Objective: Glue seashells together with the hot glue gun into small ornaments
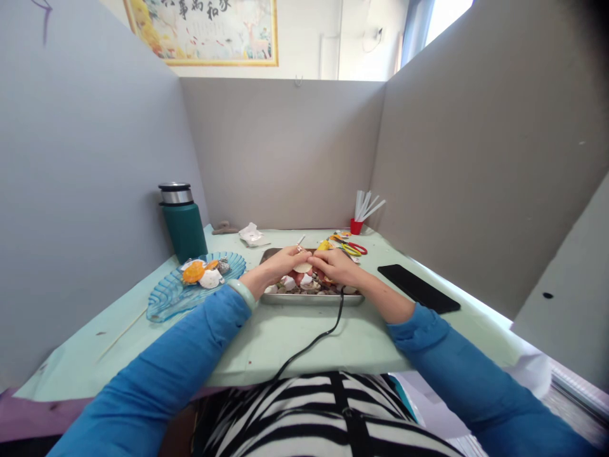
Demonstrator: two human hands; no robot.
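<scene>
My left hand (290,259), with a pale bangle on its wrist, holds a whitish seashell (303,268) low over a metal tray. The fingertips of my right hand (333,263) are closed at the same shell's right edge, so both hands meet there. Beneath them the metal tray (311,300) holds many shells (307,284) of mixed colours. A black cord (311,343) runs from the table's front edge up to the tray below my right hand; what it joins is hidden. Just behind my right hand sits a yellow thing (325,245) I cannot make out.
To the left, a blue scalloped dish (164,304) bears orange and white shells, with a green bottle (183,228) behind it. Scissors (354,248), a red cup (356,226) of white sticks and a black phone-like slab (419,289) are at right. Grey partitions (280,152) enclose the table.
</scene>
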